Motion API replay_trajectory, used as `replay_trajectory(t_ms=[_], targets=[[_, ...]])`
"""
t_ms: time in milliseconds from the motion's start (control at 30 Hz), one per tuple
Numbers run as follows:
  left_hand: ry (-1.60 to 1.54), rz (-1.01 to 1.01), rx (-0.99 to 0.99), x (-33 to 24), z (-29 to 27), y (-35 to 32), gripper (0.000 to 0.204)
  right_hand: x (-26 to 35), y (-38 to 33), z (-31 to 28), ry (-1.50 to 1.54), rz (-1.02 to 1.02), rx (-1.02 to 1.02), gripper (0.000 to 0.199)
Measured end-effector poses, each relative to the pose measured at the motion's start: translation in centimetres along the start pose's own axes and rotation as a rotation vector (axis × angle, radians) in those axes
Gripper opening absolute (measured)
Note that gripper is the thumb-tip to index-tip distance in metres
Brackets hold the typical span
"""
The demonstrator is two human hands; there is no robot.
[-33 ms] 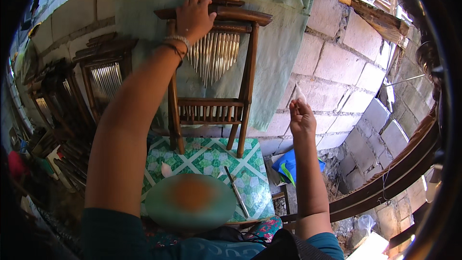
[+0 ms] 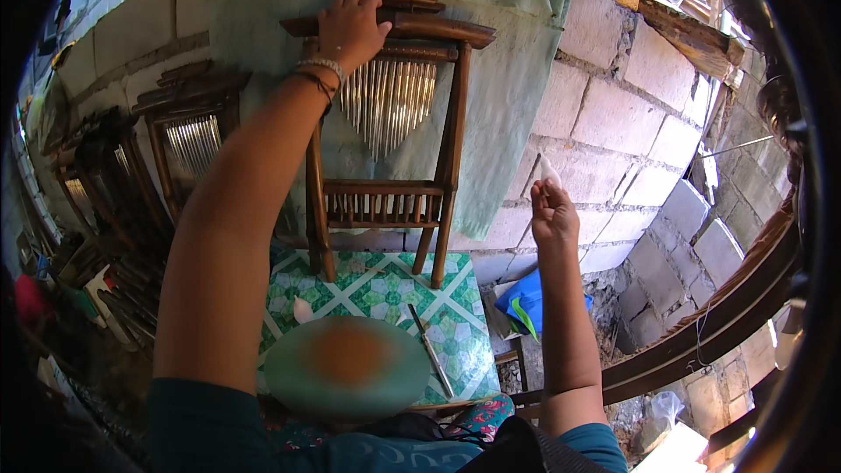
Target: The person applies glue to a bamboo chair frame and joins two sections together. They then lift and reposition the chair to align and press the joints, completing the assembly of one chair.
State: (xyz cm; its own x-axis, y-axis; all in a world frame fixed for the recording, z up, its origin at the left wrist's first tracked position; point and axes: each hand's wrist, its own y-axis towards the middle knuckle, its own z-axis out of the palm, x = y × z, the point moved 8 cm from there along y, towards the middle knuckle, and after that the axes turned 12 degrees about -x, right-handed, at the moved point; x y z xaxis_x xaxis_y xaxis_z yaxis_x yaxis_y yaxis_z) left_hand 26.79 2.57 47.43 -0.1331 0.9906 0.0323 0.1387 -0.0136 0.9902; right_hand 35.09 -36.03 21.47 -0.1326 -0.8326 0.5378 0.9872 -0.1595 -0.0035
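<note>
A dark brown wooden frame (image 2: 454, 123) stands upright on a small table, with a row of thin metal chime rods (image 2: 390, 101) hanging inside it. Its lower part has a rail with short spindles. My left hand (image 2: 353, 33) is closed over the left part of its top beam, fingers curled over the wood. Off to the right, apart from the frame, my right hand (image 2: 554, 212) pinches a small whitish squeeze bottle (image 2: 549, 170) with its narrow tip pointing up. On the table (image 2: 460, 315) lie a slim dark-and-silver tool (image 2: 429, 350) and a small pale pointed object (image 2: 302, 309).
A blurred oval patch (image 2: 350, 368) covers the table's near side. Similar chime frames (image 2: 191, 136) stand at left. Behind hangs a green cloth (image 2: 499, 123) against a block wall (image 2: 604, 114). A blue bag (image 2: 523, 298) sits right of the table; a curved dark rail (image 2: 692, 346) runs along the right.
My right hand and the bottle have shifted very slightly to the right. My left hand has barely moved on the top beam, and the frame stays in place.
</note>
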Motion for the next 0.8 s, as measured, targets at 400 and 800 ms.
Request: replay_trajectory(t_ms=[400, 800], targets=[[-0.123, -0.017, 0.236, 2.6, 1.0, 1.4, 0.077, 5.6, 2.0, 2.8, 0.090, -0.009, -0.005, 0.022], [-0.180, 0.266, -0.059, -0.8, -7.9, 0.6, 0.062, 7.9, 1.3, 3.0, 0.120, -0.057, -0.031, 0.027]])
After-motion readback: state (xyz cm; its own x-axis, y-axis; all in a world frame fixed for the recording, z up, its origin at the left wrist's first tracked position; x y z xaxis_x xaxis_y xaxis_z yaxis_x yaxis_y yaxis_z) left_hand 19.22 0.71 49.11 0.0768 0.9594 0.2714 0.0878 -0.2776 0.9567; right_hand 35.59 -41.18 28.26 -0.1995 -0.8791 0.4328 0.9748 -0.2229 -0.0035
